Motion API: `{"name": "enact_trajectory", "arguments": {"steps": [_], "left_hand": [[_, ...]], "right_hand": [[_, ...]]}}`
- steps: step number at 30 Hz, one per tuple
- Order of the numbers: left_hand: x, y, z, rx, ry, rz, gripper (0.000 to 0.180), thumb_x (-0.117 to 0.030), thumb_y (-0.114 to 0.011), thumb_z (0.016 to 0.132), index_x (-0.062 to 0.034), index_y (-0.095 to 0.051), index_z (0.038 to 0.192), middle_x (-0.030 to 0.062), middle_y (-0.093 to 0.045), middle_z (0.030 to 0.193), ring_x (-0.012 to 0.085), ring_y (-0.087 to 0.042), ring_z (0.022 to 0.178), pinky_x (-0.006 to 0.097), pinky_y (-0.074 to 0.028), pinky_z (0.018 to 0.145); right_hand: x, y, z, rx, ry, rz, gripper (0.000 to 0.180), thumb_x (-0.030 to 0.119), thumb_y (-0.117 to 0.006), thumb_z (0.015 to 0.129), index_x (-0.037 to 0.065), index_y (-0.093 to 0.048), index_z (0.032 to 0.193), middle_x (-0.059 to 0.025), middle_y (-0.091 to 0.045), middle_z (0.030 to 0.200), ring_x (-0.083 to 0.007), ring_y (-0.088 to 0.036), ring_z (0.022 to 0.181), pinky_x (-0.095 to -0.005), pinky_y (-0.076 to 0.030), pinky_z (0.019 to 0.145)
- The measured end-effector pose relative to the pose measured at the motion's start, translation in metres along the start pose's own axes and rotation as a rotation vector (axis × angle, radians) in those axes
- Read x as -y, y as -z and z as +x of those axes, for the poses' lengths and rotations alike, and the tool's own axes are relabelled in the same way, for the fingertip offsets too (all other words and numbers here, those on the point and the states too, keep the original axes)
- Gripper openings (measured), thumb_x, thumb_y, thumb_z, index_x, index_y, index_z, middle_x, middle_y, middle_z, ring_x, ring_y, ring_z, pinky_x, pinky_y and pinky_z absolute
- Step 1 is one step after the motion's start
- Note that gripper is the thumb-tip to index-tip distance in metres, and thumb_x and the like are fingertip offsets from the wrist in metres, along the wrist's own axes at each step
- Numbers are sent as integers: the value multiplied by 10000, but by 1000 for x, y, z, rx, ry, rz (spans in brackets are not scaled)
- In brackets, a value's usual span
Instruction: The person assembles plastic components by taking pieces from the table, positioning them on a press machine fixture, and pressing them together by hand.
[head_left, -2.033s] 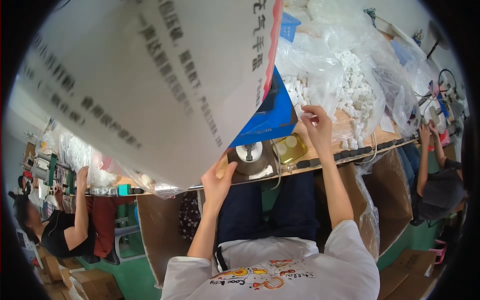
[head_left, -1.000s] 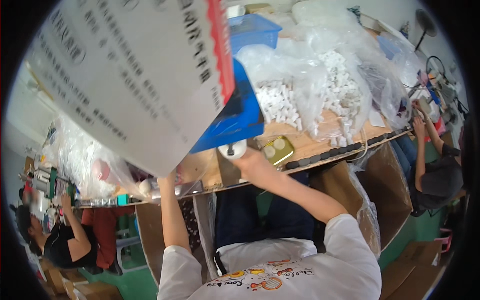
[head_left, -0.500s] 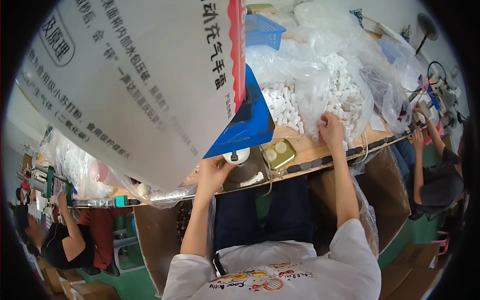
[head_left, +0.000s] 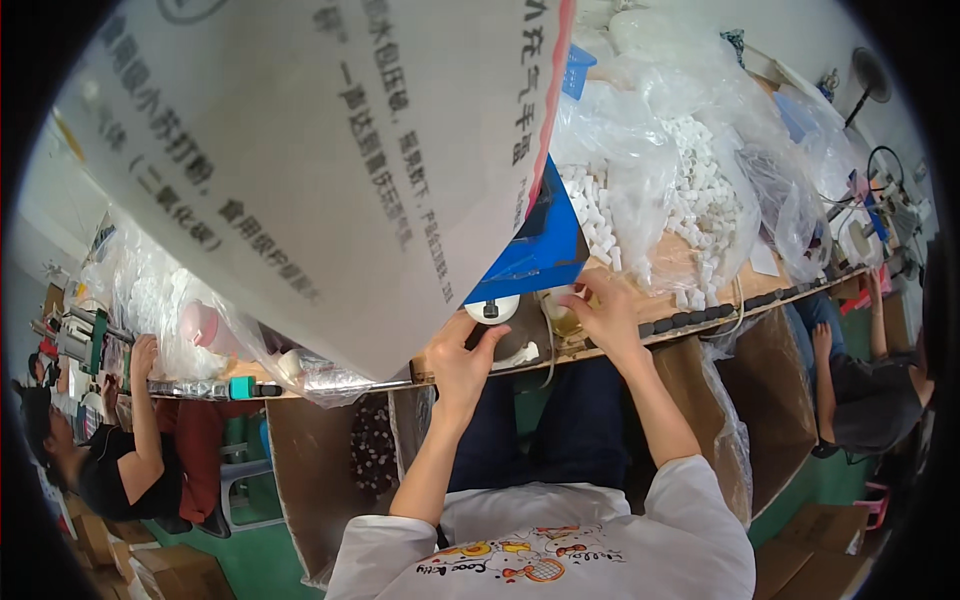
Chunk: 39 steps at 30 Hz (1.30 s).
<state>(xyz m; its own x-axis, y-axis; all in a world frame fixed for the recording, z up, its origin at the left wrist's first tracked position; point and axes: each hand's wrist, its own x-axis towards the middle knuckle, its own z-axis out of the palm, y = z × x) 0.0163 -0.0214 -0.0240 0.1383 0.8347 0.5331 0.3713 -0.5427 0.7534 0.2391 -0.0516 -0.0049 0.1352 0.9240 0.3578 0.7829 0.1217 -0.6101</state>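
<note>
Disc (head_left: 507, 309) between the hands (head_left: 458, 355)

We see a smooth green floor (head_left: 270, 535) beneath pale grey walls (head_left: 815, 45) — a pink plastic stool (head_left: 876, 488) far right, a grey plastic seat (head_left: 245, 468) left.

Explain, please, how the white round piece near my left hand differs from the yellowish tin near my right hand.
The round piece is white; the tin is yellowish. The round piece is mostly visible beside the left hand; the tin is largely hidden by the right hand. Shared: neither is fully visible.
</note>
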Motion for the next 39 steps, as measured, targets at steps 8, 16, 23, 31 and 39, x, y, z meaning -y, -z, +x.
{"name": "enact_trajectory", "arguments": {"steps": [8, 16, 23, 31, 39], "left_hand": [[-3, -17, -6, -188, 94, 48, 251, -45, -840, 719, 0, -652, 880, 123, -697, 819, 290, -680, 757, 378, -520, 689], [-5, -11, -8, -138, 48, 61, 303, -31, -831, 733, 14, -677, 990, 140, -721, 868, 300, -709, 812, 377, -535, 741], [-1, 3, 4, 25, 171, 79, 317, -87, -872, 715, 27, -729, 974, 128, -737, 796, 251, -715, 733, 355, -531, 684], [-1, 35, 24, 360, 205, 117, 501, -155, -864, 720, 16, -679, 1154, 158, -728, 1055, 299, -697, 969, 400, -523, 870], [2, 17, 5, 184, 267, 0, 369, -26, -798, 758, 24, -713, 1114, 158, -725, 1121, 290, -676, 1089, 397, -505, 958]], "right_hand": [[58, -35, 4, -151, 383, 399, 274, -27, -721, 755, -3, -732, 1028, -157, -715, 1053, -304, -683, 968, -379, -549, 842], [49, -28, 1, -58, 599, 256, 352, -36, -652, 774, 22, -707, 1117, -147, -700, 1128, -323, -671, 1045, -422, -548, 885], [-50, 4, 29, -347, -114, -84, 243, -1, -674, 772, 23, -701, 1012, -169, -680, 901, -379, -639, 897, -457, -510, 790], [-75, -13, 33, -294, 69, -344, 162, -16, -651, 776, 40, -678, 926, -137, -679, 825, -344, -605, 923, -443, -471, 792], [-32, 10, 17, -292, -108, 424, 182, -22, -675, 849, 2, -707, 1026, -65, -701, 940, -155, -650, 832, -278, -515, 716]]}}
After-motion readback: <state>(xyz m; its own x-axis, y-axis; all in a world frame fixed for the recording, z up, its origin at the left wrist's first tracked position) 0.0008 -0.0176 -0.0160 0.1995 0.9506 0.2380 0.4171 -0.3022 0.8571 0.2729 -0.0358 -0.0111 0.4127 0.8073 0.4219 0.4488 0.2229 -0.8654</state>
